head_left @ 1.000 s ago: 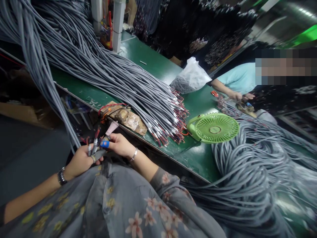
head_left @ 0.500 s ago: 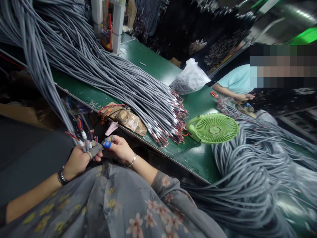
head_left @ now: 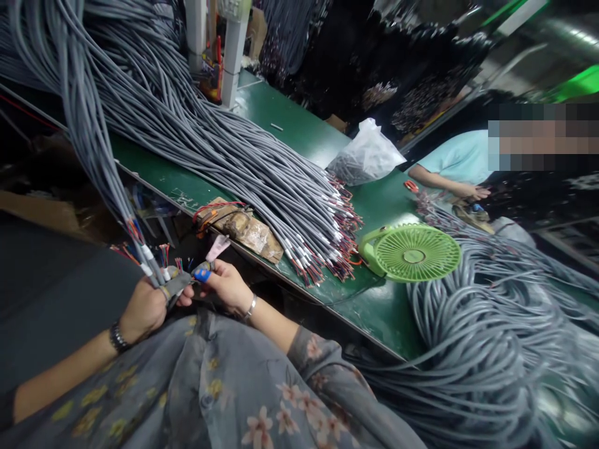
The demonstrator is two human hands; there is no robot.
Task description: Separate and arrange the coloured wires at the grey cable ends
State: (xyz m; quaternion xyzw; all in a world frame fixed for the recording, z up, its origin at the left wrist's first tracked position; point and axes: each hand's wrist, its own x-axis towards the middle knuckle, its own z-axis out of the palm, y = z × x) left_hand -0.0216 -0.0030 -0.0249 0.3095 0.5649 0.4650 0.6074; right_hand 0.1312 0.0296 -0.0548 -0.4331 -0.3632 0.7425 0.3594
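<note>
A person's left hand [head_left: 147, 305] grips gray cables [head_left: 150, 272], their colored wire ends [head_left: 163, 254] fanning out above the fist, while the right hand [head_left: 228, 288], a blue wrap [head_left: 202, 274] on its thumb, sits just beside it; whether it pinches a wire cannot be told. Beyond both hands, a cable bundle [head_left: 243, 162] lies on a green table [head_left: 374, 312].

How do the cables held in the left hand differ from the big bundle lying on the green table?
The handful of cables is only a few, while the big bundle has far more. The handful is gripped in the left hand; the bundle lies along the green table. Both are gray, with white bands near ends showing colored wires.
</note>
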